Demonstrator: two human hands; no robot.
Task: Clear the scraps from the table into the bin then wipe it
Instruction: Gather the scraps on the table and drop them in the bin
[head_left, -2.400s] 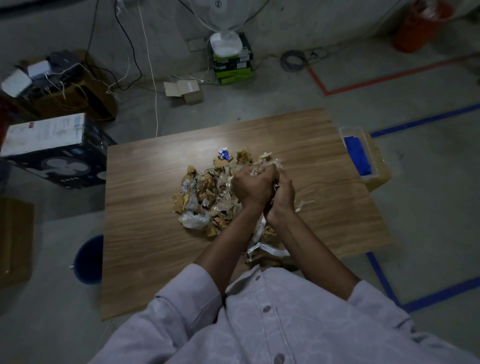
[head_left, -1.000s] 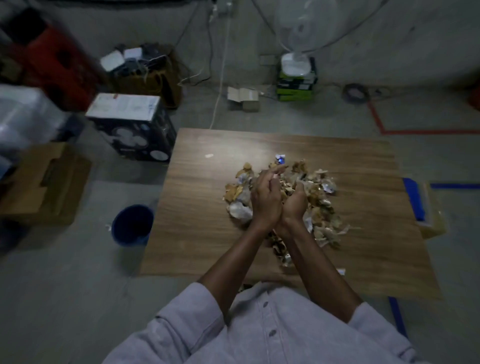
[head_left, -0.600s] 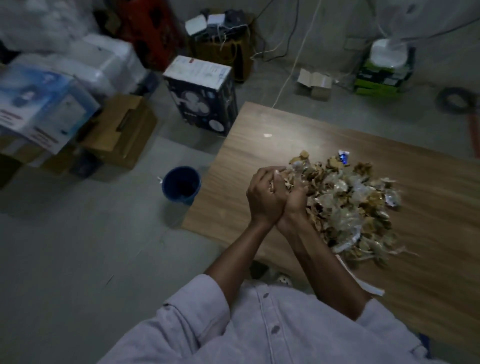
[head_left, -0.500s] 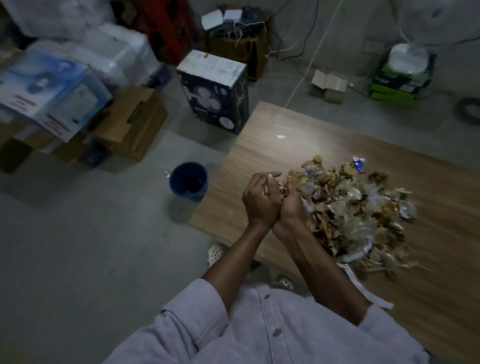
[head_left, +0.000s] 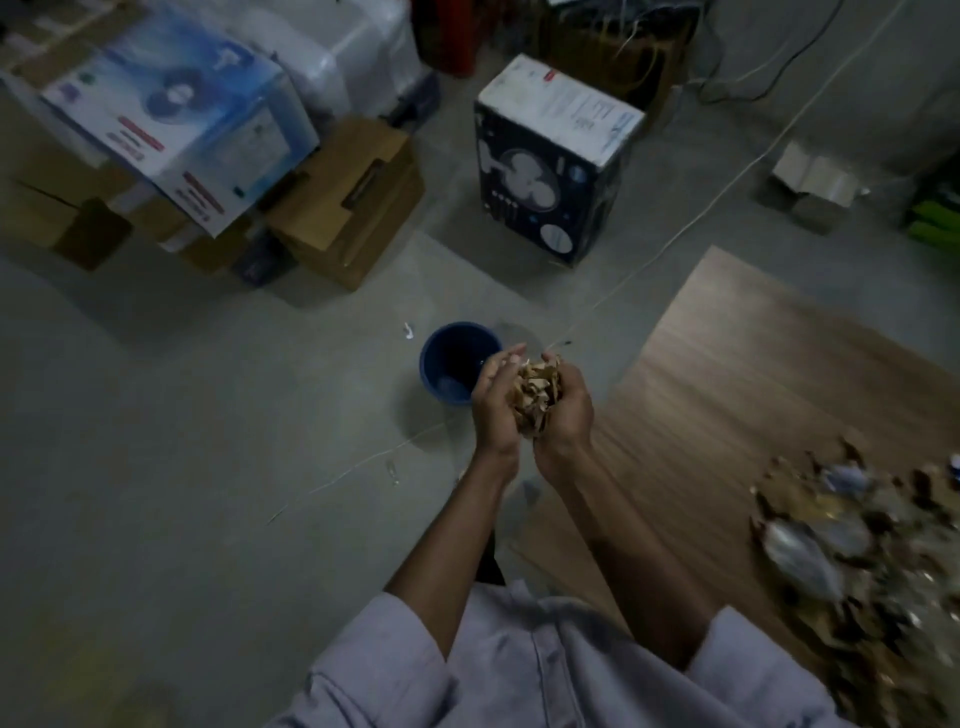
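My left hand (head_left: 494, 402) and my right hand (head_left: 567, 410) are cupped together around a bundle of brown and pale scraps (head_left: 536, 397), held in the air past the table's left edge. The blue bin (head_left: 451, 358) stands on the floor just beyond and left of my hands, its right rim hidden behind my left hand. A large blurred pile of scraps (head_left: 852, 551) lies on the wooden table (head_left: 737, 384) at the right.
A dark fan box (head_left: 550, 161) stands on the floor behind the bin. Cardboard cartons (head_left: 343, 202) and a blue-white box (head_left: 171, 114) are stacked at the left. A white cable (head_left: 675, 239) runs across the concrete floor. A small scrap (head_left: 408, 330) lies by the bin.
My two hands lifted a bundle of scraps off the pile and carried it left, off the table towards the blue bin. The view swung left with them.
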